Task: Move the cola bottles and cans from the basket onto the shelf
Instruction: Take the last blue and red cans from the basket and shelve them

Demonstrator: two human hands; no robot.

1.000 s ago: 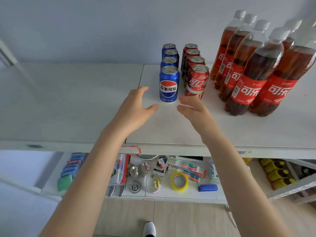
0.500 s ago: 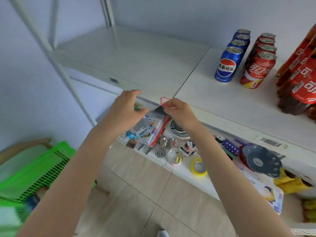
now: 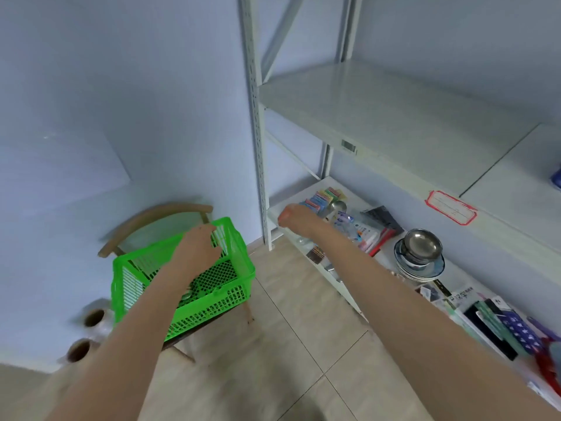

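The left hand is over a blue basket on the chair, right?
No, the basket is green, not blue. The head view shows the left hand over it, and it sits on the chair.

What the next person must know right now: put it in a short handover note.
Left hand: open, empty, reaching into the green basket on the wooden chair.
Right hand: loosely curled, empty, in front of the lower shelf.
Upper shelf: only a blue sliver shows at its right edge, so how much is already placed cannot be told.
Left to do: lift whatever drinks remain in the basket, mostly hidden by the arm, and stand them on the upper shelf.
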